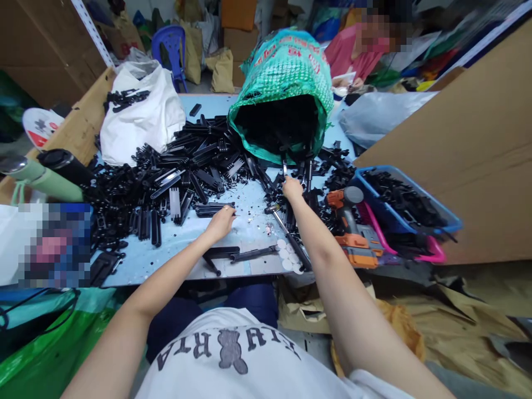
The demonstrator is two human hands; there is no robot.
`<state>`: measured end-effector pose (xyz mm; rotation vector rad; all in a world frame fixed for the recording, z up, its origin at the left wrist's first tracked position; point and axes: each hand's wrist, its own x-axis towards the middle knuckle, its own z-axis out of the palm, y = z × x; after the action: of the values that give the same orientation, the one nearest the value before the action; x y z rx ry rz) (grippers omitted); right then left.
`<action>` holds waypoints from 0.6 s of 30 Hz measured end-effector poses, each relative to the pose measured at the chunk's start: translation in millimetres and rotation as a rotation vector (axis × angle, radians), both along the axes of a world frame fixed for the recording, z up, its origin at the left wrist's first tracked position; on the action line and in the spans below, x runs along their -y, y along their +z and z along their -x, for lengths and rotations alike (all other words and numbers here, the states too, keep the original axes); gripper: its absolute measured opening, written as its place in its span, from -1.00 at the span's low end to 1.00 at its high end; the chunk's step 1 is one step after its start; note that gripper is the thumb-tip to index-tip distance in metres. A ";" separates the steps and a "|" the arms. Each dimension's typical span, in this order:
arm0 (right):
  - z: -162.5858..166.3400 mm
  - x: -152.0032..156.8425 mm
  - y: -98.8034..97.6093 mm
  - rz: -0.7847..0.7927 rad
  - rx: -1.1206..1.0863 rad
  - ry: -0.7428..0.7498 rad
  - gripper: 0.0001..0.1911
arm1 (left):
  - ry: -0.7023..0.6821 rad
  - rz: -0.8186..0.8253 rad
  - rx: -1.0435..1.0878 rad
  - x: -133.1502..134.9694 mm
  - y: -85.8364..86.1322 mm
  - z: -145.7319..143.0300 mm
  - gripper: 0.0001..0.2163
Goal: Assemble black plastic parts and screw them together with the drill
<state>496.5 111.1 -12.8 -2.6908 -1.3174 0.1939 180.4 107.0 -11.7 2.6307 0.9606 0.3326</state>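
Note:
My left hand [222,223] is low over the table, fingers closed at the end of a few stacked black plastic strips [211,210]. Reaching farther forward, my right hand [293,189] pinches a long black plastic part [285,168] at the mouth of a green woven sack [286,66]. The sack lies tipped toward me, with dark parts in its opening. A heap of black plastic parts [203,149] spreads left of the sack. Beneath my right forearm lies a hammer-like tool with a metal head [273,209] and dark handle. My fingertips are small and partly hidden.
An orange-and-grey cordless drill [351,221] stands right of my forearm, beside a blue basket [451,226] of black parts and a pink basket [436,252]. A white bag [143,124] and bottles [54,180] are left. Another person [353,50] sits across the table.

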 end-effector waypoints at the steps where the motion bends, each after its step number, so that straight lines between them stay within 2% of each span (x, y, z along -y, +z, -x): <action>1: -3.5 -5.7 -3.1 0.013 -0.026 -0.009 -0.65 | 0.043 0.002 0.019 5.3 2.0 24.5 -0.75; 4: -6.1 -12.6 -14.3 0.025 -0.066 -0.047 -0.63 | 0.165 0.056 0.134 21.1 -1.9 90.9 -0.77; 7: -3.4 -8.2 -22.2 0.015 -0.061 -0.068 -0.61 | 0.211 0.139 0.187 37.2 -13.8 127.6 -0.81; 9: -0.4 -1.3 -22.2 -0.032 -0.053 -0.084 -0.62 | 0.224 0.154 0.166 46.3 -19.0 134.6 -0.82; 12: 8.1 13.1 -13.1 -0.234 -0.050 -0.059 -0.65 | 0.214 0.100 0.095 55.7 -17.8 132.7 -0.80; 15: 27.5 33.8 0.8 -0.443 -0.079 0.114 -0.65 | 0.146 0.033 0.018 60.2 -12.0 130.1 -0.77; 18: 57.7 60.9 6.0 -0.482 -0.133 0.295 -0.66 | 0.120 -0.002 -0.019 59.7 -10.4 131.7 -0.76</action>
<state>438.8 50.2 -6.7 -2.0517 -1.4878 0.0704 48.7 47.3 -22.1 2.5878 1.1282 0.3371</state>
